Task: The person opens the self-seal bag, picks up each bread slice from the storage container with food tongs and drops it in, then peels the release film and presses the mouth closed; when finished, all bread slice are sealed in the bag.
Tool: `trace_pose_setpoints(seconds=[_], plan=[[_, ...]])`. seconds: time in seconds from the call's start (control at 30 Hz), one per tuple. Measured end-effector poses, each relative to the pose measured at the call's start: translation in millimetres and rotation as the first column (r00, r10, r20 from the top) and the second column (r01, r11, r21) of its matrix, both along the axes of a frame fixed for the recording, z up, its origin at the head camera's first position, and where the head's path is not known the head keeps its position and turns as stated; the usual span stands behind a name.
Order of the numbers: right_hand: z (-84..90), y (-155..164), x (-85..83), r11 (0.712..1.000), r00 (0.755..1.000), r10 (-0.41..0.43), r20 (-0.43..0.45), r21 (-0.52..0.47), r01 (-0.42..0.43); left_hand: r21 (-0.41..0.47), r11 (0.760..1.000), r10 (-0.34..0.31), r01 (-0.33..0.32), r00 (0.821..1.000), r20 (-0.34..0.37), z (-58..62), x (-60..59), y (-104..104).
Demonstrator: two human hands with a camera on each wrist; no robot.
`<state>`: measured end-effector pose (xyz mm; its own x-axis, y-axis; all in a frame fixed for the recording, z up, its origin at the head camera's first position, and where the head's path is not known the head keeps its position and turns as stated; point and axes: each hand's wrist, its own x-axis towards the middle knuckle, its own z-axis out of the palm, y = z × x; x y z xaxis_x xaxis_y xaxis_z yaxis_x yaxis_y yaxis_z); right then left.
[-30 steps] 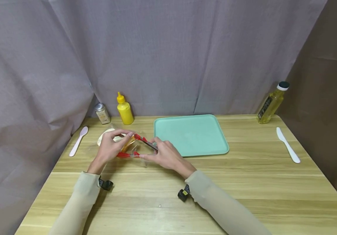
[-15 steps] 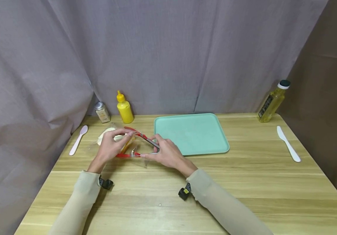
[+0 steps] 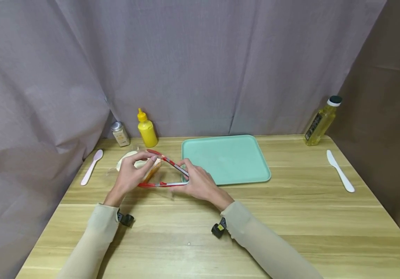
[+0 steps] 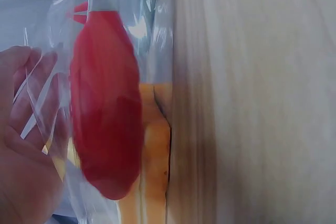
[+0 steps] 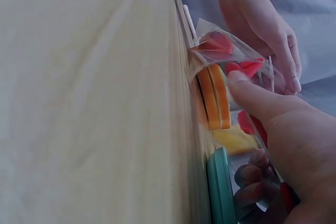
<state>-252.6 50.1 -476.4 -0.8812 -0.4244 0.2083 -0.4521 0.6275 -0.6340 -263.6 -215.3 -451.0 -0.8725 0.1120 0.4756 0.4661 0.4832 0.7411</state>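
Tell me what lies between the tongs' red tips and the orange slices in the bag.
Clear bag film seems to. The red tongs, held by the right hand, straddle the bag while the left hand holds it; the orange slices lie inside the plastic.

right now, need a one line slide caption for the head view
Right hand works red-tipped tongs into a clear bag held by the left hand, beside a green tray.
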Motion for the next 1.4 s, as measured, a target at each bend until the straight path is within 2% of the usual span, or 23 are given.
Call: trace_pose_setpoints(seconds=[0.33, 0.63, 0.83, 1.17, 1.27, 1.4], plan=[[1.5, 1, -0.4, 1.000, 1.000, 0.008, 0.000, 0.028, -0.008, -0.011, 1.000, 0.018, -0.018, 1.000, -0.010, -3.2, -2.4, -3], [2.1, 6, -0.6, 0.999, 1.000, 0.031, -0.005, -0.036, -0.031, 0.014, 0.999, 0.042, -0.041, 0.998, -0.039, 0.8, -0.5, -6], [3.3, 12, -3.1, 0.998, 0.999, 0.049, -0.001, -0.045, -0.049, 0.023, 0.998, 0.051, -0.050, 0.998, -0.045, 2.7, 0.7, -4], [9.6, 39, -3.1, 0.994, 0.997, 0.068, -0.041, -0.079, -0.071, 0.087, 0.991, 0.109, -0.102, 0.990, -0.085, 18.0, 9.6, 9], [11.9, 52, -2.4, 0.993, 0.997, 0.073, -0.024, -0.090, -0.075, 0.075, 0.992, 0.112, -0.103, 0.986, -0.124, 11.8, 5.2, 7], [12.9, 66, 0.5, 0.994, 0.998, 0.064, -0.015, -0.090, -0.065, 0.017, 0.994, 0.107, -0.106, 0.977, -0.187, 1.6, -1.7, 4]])
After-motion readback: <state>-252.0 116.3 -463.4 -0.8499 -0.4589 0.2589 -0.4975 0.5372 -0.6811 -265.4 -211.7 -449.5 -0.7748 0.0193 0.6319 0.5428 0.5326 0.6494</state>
